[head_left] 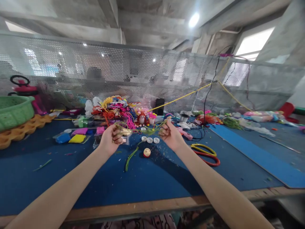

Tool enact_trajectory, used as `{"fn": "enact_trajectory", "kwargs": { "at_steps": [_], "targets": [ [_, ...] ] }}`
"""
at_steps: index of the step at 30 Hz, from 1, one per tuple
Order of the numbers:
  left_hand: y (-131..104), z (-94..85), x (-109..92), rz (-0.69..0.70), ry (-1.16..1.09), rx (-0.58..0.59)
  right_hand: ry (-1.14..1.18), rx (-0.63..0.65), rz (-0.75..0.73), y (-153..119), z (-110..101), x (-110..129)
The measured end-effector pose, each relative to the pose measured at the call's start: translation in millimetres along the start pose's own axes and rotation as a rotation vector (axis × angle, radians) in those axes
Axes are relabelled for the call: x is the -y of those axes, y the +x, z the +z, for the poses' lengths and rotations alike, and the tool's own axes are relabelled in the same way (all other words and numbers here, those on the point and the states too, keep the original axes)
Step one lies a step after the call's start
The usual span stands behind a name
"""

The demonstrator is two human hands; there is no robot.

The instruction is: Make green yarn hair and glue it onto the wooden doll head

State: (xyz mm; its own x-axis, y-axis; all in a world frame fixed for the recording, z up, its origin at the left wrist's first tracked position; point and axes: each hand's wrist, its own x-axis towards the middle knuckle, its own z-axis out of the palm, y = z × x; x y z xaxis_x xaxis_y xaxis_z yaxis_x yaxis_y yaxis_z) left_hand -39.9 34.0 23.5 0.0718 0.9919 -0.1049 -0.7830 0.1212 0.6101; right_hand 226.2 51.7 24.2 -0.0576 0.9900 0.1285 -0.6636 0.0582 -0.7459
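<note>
While both forearms reach forward from the lower corners, the two bare hands are raised above the dark blue, flat surface [95, 187], apart from each other. The left hand [111, 138] has its fingers curled closed on one end of a loose length of thin green yarn [154, 130]; the right hand [170, 135] pinches the other end between thumb and fingers. The strands run between them, sagging slightly.

Below this span, a short green yarn bundle [130, 160] lies nearer the left hand. To its right sits a small, round, cream-coloured head with a red base [147, 152], and just behind that, three small white round cups [149, 140] stand in a row. Right of the right forearm lie an oval yellow loop [205, 149] and an oval red loop [217, 163].

Beyond the hands stand a small red-haired figure [142, 118], a pink figure [152, 119] and a blue-haired figure [168, 117], beside a tangled heap of multicoloured yarn [116, 109].

At left are flat blue, yellow and pink packets [77, 138], an orange-brown moulded tray [23, 129] and a ribbed green plastic basket [15, 111]. A grey perforated metal panel [143, 73] closes off the back.
</note>
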Motion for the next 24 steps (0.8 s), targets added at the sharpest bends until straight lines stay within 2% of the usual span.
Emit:
{"fn": "enact_trajectory", "kwargs": {
  "at_steps": [7, 17, 20, 24],
  "targets": [
    [5, -6.1, -12, 0.125, -0.023, -0.058, 0.0, -0.021, -0.117, 4, 2, 10],
    [10, -21.3, -22, 0.244, -0.094, -0.19, -0.074, -0.13, -0.334, 34, 2, 55],
    [10, -20.9, -24, 0.248, -0.105, -0.173, -0.197, -0.106, -0.354, 49, 13, 50],
    [6, -14.6, -23, 0.218, -0.099, -0.109, -0.439, -0.058, -0.369, 75, 33, 25]
  ]
}}
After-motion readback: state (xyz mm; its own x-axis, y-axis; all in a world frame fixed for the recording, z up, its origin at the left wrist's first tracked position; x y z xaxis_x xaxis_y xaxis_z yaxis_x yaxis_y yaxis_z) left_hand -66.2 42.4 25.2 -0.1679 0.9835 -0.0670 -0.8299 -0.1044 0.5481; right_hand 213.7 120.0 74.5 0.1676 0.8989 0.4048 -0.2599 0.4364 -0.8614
